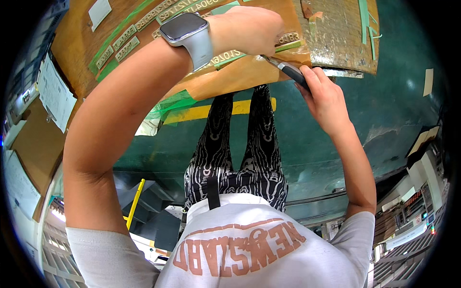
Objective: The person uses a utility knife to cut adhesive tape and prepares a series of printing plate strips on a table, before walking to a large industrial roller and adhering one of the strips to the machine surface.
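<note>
My left hand (252, 30) is closed, knuckles up, over a brown sheet (240, 79) at the work surface's near edge. Its fingertips are curled under, so whatever they grip is hidden. My right hand (326, 98) holds a slim knife-like tool (293, 73) by its black handle. The tool's metal tip points left and touches or nearly touches the sheet just below my left fingers. Strips of raised pale characters (127, 48) lie on the brown surface around my left hand. A smartwatch (185, 28) with a grey band sits on my left wrist.
Green tape pieces (365, 29) hang at the surface's right side. Translucent green film (177, 102) droops off the near edge. A yellow stripe (197, 113) crosses the green floor (307, 139) by my legs. Papers on a clipboard (55, 93) stand at the left.
</note>
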